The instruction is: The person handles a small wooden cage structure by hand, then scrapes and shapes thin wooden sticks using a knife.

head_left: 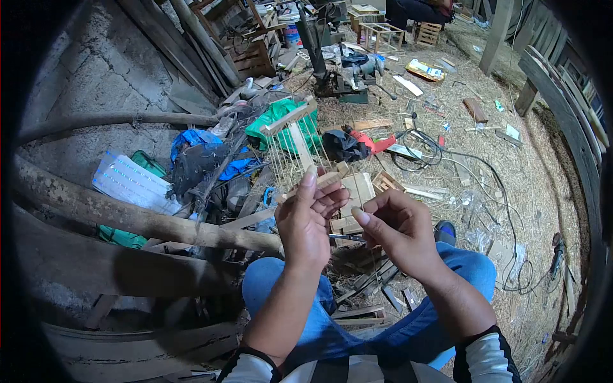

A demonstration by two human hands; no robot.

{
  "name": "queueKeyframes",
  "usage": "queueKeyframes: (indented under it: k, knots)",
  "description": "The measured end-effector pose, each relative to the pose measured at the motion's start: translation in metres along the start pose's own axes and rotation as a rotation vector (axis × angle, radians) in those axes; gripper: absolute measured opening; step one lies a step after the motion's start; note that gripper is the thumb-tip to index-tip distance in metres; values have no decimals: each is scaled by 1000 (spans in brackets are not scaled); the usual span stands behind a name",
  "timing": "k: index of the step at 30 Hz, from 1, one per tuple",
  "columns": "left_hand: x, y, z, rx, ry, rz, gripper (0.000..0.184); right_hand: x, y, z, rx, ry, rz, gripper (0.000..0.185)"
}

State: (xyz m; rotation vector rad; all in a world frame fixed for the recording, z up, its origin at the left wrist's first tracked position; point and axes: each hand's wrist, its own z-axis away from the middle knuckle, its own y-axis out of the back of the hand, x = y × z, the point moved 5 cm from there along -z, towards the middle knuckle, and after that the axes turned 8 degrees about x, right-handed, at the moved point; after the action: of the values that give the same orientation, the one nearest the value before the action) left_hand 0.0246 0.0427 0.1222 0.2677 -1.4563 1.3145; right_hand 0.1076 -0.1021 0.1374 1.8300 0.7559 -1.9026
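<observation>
My left hand is closed around the near end of a small wooden frame. Two light wooden bars with thin rods and a flat slat between them make up this frame, which tilts up and away from me. To its right, my right hand pinches a thin stick between thumb and forefinger. The stick stands nearly upright beside the frame's near bar. A slim dark tool shows beside my right fingers; its kind and how it is held are unclear.
A thick pole crosses at left, before a concrete wall. A green bag and blue plastic lie ahead. A red-and-black power tool and cable are on the straw-covered floor. Another person sits at the back.
</observation>
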Motion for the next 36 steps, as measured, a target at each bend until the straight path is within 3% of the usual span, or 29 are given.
queueKeyframes:
  k: [15, 36]
  knots:
    - [-3, 2, -2, 13, 20, -4, 39, 1, -5, 4, -75, -86, 4, 13]
    - [-4, 2, -3, 5, -8, 1, 38, 5, 0, 1, -20, 36, 128, 15]
